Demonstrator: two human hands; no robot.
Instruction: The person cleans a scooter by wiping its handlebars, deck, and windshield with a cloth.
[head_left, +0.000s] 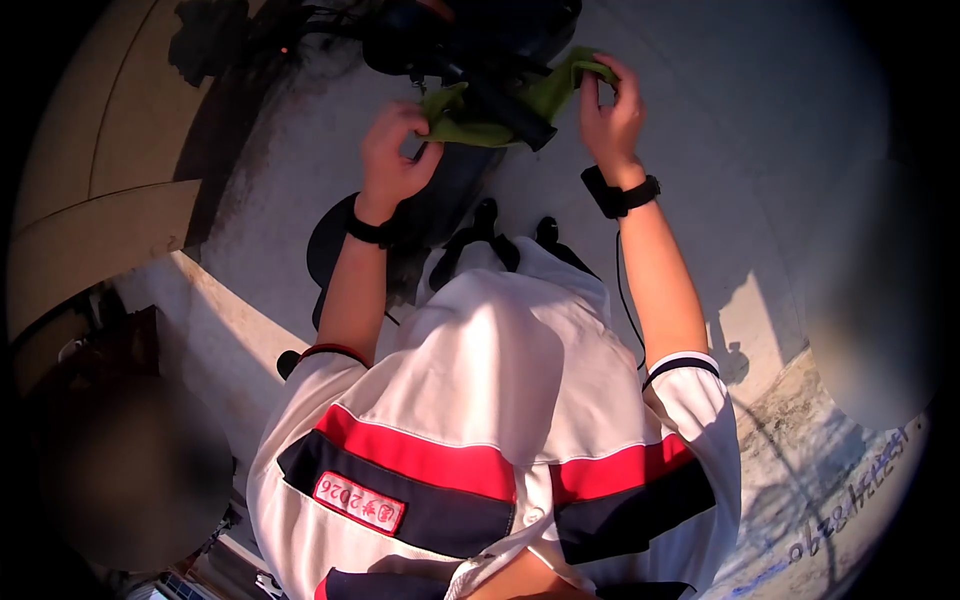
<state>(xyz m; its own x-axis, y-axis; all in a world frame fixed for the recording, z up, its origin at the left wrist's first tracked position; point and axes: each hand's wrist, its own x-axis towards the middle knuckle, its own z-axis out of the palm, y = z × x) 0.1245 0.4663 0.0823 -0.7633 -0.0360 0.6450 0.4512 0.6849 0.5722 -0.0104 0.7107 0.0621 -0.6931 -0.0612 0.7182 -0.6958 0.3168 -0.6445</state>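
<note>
A green cloth [462, 131] is stretched between my two hands, passing behind and under a black handlebar grip [520, 120]. My left hand [392, 158] pinches the cloth's left end, with its thumb held lower and apart from the fingertips. At the other end, my right hand [612, 112] grips a raised corner of the cloth between thumb and fingers. The handlebar belongs to a dark two-wheeled scooter [470, 30], mostly in shadow at the top of the view. Part of the cloth is hidden behind the grip.
Grey concrete ground [720, 130] spreads around my shoes [547, 231]. The scooter's dark body [465, 185] reaches down beside my left forearm. Tan panels [110, 150] stand at the left. A black cable [626, 290] hangs along my right arm. Handwritten digits [840, 510] mark a pale surface at lower right.
</note>
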